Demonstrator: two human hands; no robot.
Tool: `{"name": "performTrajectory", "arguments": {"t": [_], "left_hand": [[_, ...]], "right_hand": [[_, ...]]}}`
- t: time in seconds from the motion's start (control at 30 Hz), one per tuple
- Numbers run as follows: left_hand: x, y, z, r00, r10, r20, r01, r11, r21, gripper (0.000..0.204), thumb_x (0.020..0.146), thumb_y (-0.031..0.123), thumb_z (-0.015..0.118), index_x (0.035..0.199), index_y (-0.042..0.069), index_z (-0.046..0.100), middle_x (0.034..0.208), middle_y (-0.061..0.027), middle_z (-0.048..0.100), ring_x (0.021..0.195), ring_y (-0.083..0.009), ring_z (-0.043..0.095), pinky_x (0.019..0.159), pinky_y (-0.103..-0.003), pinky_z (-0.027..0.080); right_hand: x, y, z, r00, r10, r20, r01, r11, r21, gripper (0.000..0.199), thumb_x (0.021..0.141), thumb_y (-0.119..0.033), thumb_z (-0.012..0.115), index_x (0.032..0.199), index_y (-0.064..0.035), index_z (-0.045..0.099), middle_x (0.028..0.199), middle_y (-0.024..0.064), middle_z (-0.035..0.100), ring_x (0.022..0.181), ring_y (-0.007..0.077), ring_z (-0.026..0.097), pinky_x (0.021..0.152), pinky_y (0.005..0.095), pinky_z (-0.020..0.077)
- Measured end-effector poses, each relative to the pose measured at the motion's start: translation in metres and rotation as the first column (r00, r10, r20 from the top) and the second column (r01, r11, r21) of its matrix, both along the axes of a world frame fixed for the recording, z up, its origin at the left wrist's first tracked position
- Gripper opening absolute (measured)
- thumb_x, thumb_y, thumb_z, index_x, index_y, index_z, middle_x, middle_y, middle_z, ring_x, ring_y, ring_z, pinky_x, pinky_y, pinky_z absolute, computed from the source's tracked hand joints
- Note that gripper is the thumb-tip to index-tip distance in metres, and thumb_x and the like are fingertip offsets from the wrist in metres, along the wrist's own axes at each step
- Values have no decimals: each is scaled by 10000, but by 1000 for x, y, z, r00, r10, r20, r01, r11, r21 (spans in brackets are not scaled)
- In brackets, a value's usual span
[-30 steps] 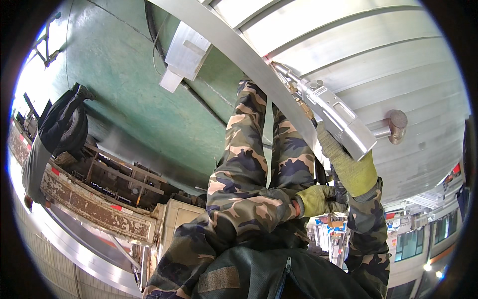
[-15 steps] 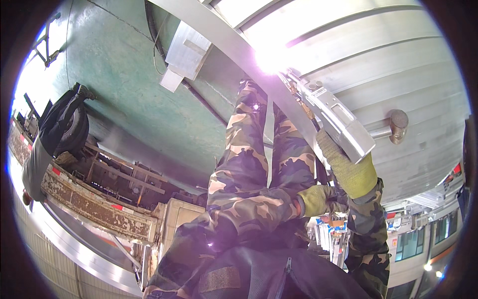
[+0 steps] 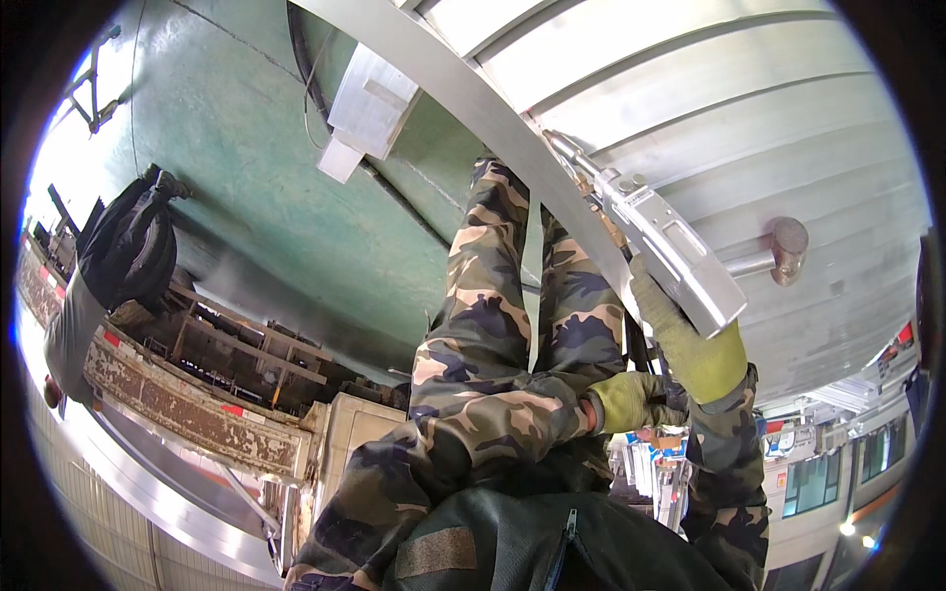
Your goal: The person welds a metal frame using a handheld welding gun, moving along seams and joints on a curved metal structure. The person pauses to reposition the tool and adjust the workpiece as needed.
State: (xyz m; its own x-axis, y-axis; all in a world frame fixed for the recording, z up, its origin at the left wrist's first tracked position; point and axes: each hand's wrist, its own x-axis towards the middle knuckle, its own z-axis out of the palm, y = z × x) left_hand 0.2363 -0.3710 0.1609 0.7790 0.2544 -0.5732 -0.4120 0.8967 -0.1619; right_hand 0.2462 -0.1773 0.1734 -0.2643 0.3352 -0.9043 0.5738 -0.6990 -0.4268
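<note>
My right hand (image 3: 711,362), in a yellow-green work glove, is wrapped round a silver, boxy welding gun (image 3: 675,256). The gun's slim nozzle reaches the seam where a long flat metal bar (image 3: 463,103) meets a ribbed metal panel (image 3: 729,128). No light shows at the tip. Lower down, my left hand (image 3: 631,400) wears the same kind of glove and lies across my body, below the right one. Its fingers are curled closed beside a dark cable; what they grip is hidden. A hammer (image 3: 788,251) rests on the panel, right of the gun.
Left of the bar, a pale metal box (image 3: 367,103) stands on the green floor (image 3: 236,148), near a dark hose (image 3: 394,192). A bent-over person (image 3: 74,315) is beside a wheel and a rusty truck frame (image 3: 187,389) at far left. My camouflage-clad legs (image 3: 493,286) fill the middle.
The bright arc at the nozzle tip has gone out, and the purple glare with it. The welding gun has shifted slightly down and right. My left hand has hardly moved.
</note>
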Motion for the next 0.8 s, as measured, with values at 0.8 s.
{"name": "performTrajectory", "arguments": {"t": [0.8], "left_hand": [[-1,2,-5,989,141,36,-132,974,-183,320,975,-36,650,1296,-43,643,1262,-72,713,1102,-171,659,1016,-324,547]], "right_hand": [[13,-5,-2,998,-52,16,50,991,121,289,991,-202,725,1176,16,683,909,79,725,786,152,672,688,310,541]]}}
